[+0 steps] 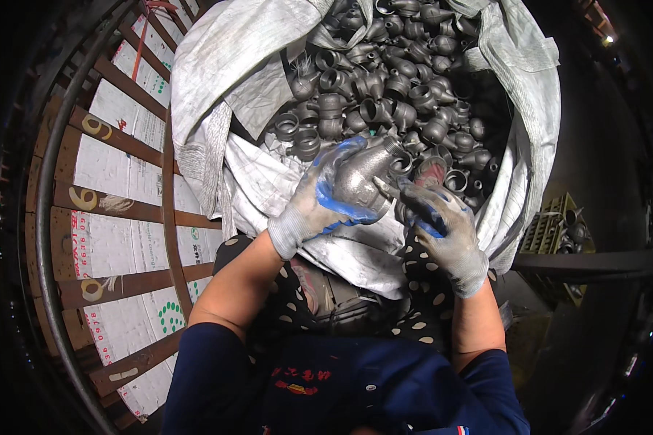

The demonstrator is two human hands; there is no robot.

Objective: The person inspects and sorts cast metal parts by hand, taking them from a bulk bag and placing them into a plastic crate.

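My left hand (pixel 313 197), in a grey work glove with blue coating, is closed around a large grey metal pipe fitting (pixel 363 174). The fitting is bulbous and tapers to a narrower threaded end that points up and to the right. Beside it is my right hand (pixel 450 235), gloved alike, with its fingers bent and one fingertip at the fitting's right side. Whatever those fingers may hold is hidden. Both hands are over the near edge of a big white woven sack (pixel 261 174), in which many similar grey metal fittings (pixel 374 109) lie heaped.
A rusty slatted metal rack (pixel 170 217) with white printed cartons (pixel 116 174) behind it stands on the left. To the right, a yellow-green plastic crate (pixel 544 232) holds more metal parts, and a dark bar (pixel 595 263) crosses there. My legs in spotted trousers (pixel 428 304) straddle the sack's near side.
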